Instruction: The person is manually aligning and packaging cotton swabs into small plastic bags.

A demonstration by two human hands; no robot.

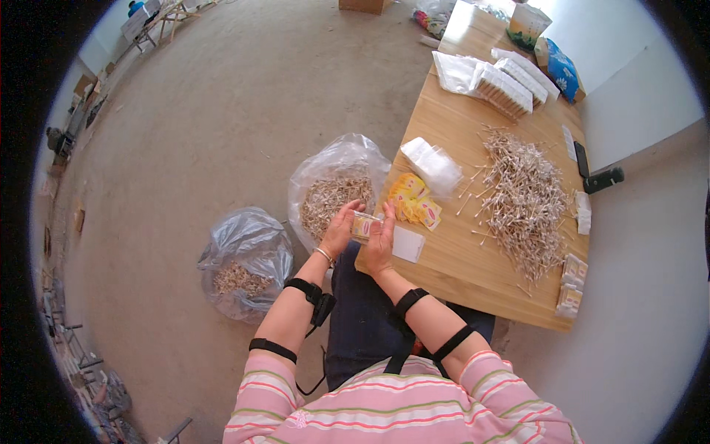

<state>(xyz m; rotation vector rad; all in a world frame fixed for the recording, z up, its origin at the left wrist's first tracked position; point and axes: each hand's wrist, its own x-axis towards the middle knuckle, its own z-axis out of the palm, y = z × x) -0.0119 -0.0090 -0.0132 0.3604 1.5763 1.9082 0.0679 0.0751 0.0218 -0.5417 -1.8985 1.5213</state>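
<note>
Between my two hands is a small clear packet of cotton swabs (363,225) with a yellow and white label card. My left hand (339,231) grips its left side, and my right hand (381,238) closes on its right side, over the table's near left corner. Next to my right hand lies a white rectangular card or pad (408,245). Just beyond are scattered yellow printed cards (414,200) and a stack of clear plastic sleeves (435,167). A big pile of loose cotton swabs (523,196) covers the table's right half.
Two open plastic bags of swabs, a larger bag (299,177) and a smaller bag (255,229), stand on the floor to the left. Filled packets (571,285) line the wooden table's (466,274) right edge. Wrapped swab bundles (510,87) lie at the back; a dark cylinder (605,180) is by the wall.
</note>
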